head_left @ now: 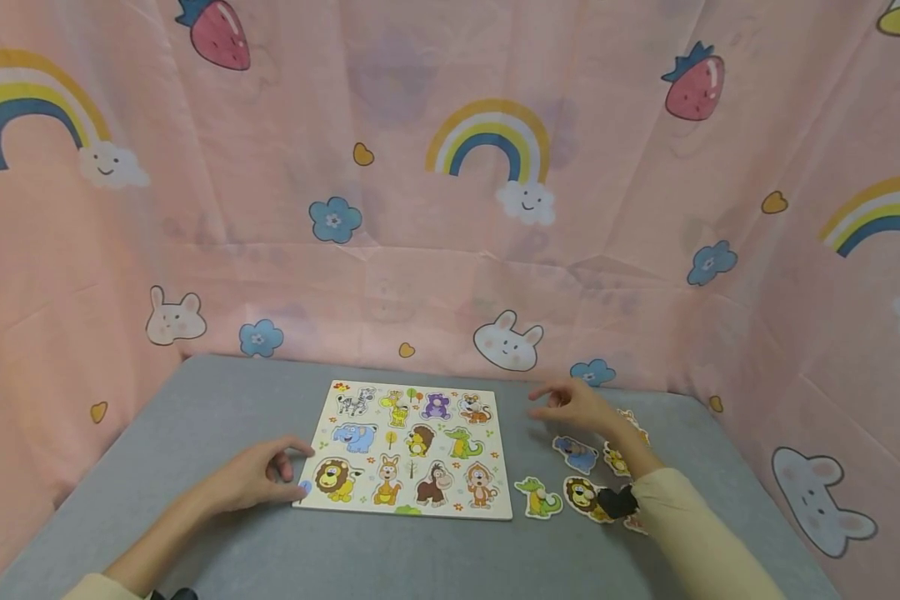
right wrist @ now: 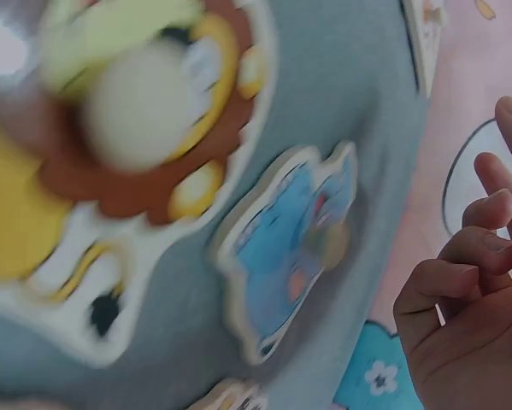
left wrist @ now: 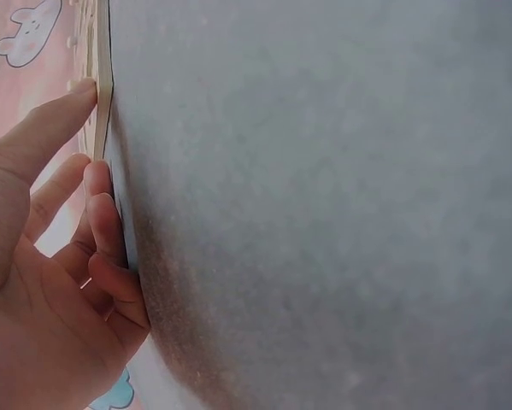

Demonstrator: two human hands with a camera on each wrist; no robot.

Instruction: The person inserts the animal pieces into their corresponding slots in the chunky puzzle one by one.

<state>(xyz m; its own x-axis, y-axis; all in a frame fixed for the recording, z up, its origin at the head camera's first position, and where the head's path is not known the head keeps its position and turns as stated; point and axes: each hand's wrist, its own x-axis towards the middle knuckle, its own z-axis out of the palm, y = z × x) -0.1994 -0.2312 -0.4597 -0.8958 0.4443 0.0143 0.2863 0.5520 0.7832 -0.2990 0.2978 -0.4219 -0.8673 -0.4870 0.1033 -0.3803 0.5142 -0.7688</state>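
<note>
A white animal puzzle board [head_left: 438, 450] lies on the grey table. My left hand [head_left: 258, 477] touches its left edge with thumb and index finger; the left wrist view shows the thumb against the board's wooden side [left wrist: 103, 94], other fingers bent. My right hand [head_left: 573, 404] is raised beyond the board's right side, fingers loosely bent with nothing between them. Nearer me lie a blue elephant piece [head_left: 576, 454], a green crocodile piece [head_left: 537, 498] and a lion piece [head_left: 585, 498]. A small knob stands on the elephant [right wrist: 281, 243] in the right wrist view.
More animal pieces [head_left: 615, 458] lie beside and partly behind my right forearm, which hides some of them. A pink printed curtain [head_left: 390, 292] hangs behind the table's [head_left: 217, 408] far edge and along both sides.
</note>
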